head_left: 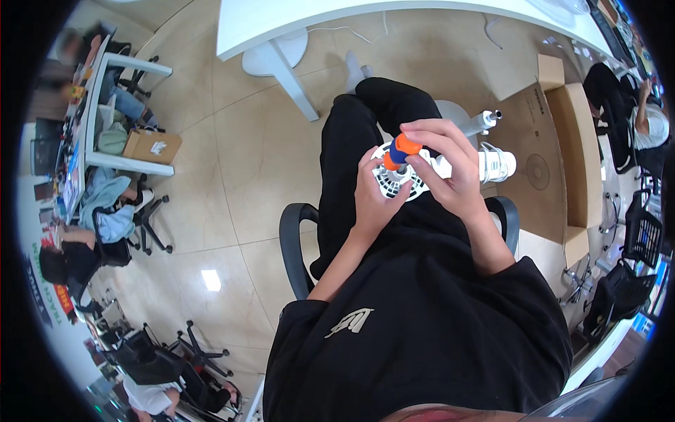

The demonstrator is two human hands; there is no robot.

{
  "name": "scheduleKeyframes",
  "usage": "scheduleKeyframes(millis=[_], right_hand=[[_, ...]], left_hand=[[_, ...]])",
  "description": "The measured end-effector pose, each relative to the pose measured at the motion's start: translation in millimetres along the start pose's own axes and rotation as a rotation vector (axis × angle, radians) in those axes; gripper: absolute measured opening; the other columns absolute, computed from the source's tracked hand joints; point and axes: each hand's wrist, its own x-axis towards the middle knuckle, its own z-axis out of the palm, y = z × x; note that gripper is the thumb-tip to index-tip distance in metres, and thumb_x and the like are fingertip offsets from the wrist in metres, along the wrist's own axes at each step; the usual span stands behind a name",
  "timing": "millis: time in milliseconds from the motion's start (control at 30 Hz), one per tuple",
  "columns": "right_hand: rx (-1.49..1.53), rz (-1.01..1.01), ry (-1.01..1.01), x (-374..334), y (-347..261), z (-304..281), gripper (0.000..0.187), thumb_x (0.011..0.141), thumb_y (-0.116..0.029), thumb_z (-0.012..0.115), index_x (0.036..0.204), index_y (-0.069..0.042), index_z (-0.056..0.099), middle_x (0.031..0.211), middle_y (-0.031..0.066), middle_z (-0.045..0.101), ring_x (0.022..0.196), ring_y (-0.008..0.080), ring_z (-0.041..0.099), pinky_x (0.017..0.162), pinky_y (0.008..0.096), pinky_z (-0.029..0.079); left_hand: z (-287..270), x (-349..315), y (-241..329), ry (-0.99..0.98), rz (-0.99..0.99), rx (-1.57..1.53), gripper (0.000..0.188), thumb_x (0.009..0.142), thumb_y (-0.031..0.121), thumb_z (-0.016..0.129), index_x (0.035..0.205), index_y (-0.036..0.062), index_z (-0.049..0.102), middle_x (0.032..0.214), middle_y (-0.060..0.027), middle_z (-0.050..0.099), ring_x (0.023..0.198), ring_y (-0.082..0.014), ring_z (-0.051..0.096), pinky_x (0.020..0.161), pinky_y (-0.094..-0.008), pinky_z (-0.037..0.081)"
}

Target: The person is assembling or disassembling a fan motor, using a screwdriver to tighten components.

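On my lap lies a white round slotted housing, which looks like part of a fan. My left hand is closed around its near left side. My right hand pinches the orange and blue handle of a screwdriver between thumb and fingers. The screwdriver stands tilted over the middle of the housing, and its tip is hidden. To the right of my right hand is a white cylindrical part with a white cord wound around it. Beyond it, a white tube with a dark end sticks out to the right.
A white table with a leg and a round white base stands ahead. On the right is a large open cardboard box. My chair's armrests flank me. People sit at desks to both sides; a smaller box is at left.
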Motion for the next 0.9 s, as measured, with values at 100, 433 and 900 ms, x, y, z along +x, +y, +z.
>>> scheduleKeyframes(millis=[100,433,900], right_hand=[[0.036,-0.027,0.019,1,5,9,0.027,0.083,0.001,0.078,0.109,-0.001,0.072,0.119,0.0159,0.067,0.1,0.0274,0.069,0.082,0.0361,0.056],[0.123,-0.035,-0.088,13,-1,21,0.028,0.086,0.006,0.073,0.113,0.0,0.072,0.123,0.015,0.07,0.106,0.029,0.071,0.092,0.0372,0.057],[-0.02,-0.084,-0.026,5,0,6,0.031,0.082,0.004,0.076,0.113,-0.001,0.074,0.124,0.0148,0.072,0.112,0.0321,0.071,0.098,0.0409,0.056]], left_hand=[[-1,-2,-4,0.03,0.02,0.01,0.076,0.078,0.012,0.086,0.14,0.0004,0.043,0.147,-0.02,0.049,0.129,-0.034,0.057,0.106,-0.042,0.048],[-12,-9,-2,0.108,-0.057,0.043,0.07,0.077,0.015,0.087,0.133,0.0013,0.046,0.146,-0.0234,0.049,0.129,-0.0382,0.058,0.106,-0.0429,0.049],[-2,-3,-5,0.037,0.0,0.012,0.069,0.077,0.018,0.089,0.129,0.0014,0.046,0.146,-0.0271,0.05,0.129,-0.043,0.057,0.106,-0.0451,0.049]])
